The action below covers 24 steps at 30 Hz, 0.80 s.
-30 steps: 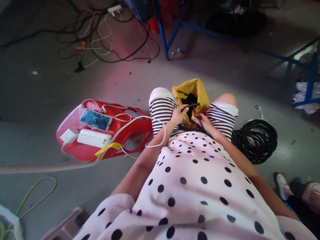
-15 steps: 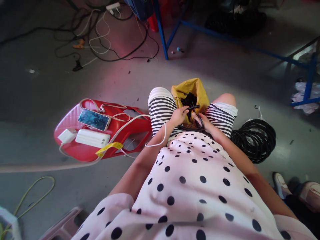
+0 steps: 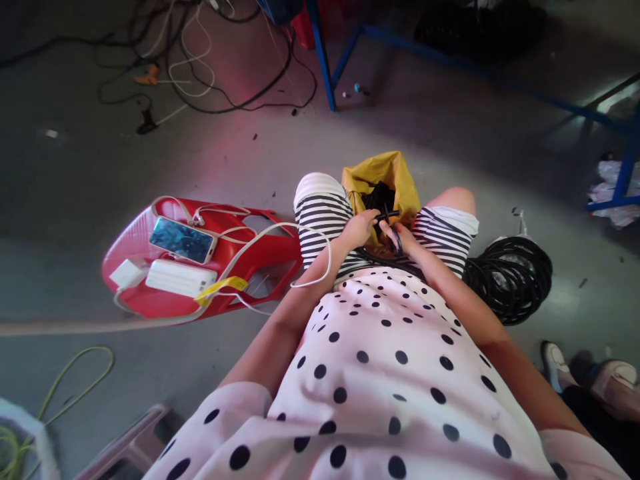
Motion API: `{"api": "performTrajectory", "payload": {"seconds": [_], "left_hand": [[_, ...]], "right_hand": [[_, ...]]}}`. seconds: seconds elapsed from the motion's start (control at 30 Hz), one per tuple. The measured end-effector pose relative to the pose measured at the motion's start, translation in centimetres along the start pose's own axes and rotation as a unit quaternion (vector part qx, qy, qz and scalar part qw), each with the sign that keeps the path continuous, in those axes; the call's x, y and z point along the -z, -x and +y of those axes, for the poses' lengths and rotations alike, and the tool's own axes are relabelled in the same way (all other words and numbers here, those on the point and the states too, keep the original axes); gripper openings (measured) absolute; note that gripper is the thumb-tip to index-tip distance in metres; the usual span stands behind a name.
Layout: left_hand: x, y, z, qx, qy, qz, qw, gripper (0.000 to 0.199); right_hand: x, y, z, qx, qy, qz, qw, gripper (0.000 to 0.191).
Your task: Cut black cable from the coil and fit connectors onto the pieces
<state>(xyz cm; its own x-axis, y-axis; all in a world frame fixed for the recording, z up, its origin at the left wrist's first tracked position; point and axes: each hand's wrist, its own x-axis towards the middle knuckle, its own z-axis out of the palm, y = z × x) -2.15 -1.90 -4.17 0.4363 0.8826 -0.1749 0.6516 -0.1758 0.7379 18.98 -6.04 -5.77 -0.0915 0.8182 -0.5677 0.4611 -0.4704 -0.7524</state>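
Observation:
Between my knees a yellow bag (image 3: 405, 189) stands open, with black pieces (image 3: 379, 197) inside. My left hand (image 3: 361, 229) is closed on a black cable (image 3: 388, 216) that sticks out to the right over the bag's mouth. Just right of it, my right hand (image 3: 400, 238) grips scissors (image 3: 399, 243) by a dark handle loop; their blades point up by the cable and are hard to make out. More black cable lies across my lap, against the polka-dot top.
On my left a red stool (image 3: 235, 253) bears a phone (image 3: 183, 240), a power bank (image 3: 180, 277) and white cords. A coil of black cable (image 3: 520, 280) lies right. A blue frame (image 3: 323, 63) stands ahead. Another person's shoes (image 3: 557, 363) show at lower right.
My right hand has moved slightly up and left, bringing the scissors closer to the cable in my left hand. The whole view has shifted a little.

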Motion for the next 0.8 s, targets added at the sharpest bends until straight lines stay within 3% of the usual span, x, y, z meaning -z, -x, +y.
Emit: {"api": "performTrajectory", "payload": {"seconds": [0.1, 0.33, 0.57, 0.8], "left_hand": [[-0.1, -0.2, -0.2, 0.003, -0.013, -0.001, 1.0, 0.041], [-0.4, -0.5, -0.5, 0.009, 0.005, 0.034, 0.999, 0.042], [-0.5, -0.6, -0.8, -0.008, 0.022, 0.008, 1.0, 0.04], [-0.8, -1.2, -0.9, 0.009, 0.067, 0.057, 0.996, 0.038]], "right_hand": [[0.0, -0.1, -0.4, -0.02, 0.003, -0.003, 1.0, 0.073], [0.1, 0.6, -0.7, 0.022, 0.02, 0.045, 0.999, 0.072], [0.7, -0.3, -0.8, 0.013, -0.004, 0.008, 1.0, 0.075], [0.5, -0.3, -0.9, 0.023, -0.021, 0.053, 0.998, 0.077]]}}
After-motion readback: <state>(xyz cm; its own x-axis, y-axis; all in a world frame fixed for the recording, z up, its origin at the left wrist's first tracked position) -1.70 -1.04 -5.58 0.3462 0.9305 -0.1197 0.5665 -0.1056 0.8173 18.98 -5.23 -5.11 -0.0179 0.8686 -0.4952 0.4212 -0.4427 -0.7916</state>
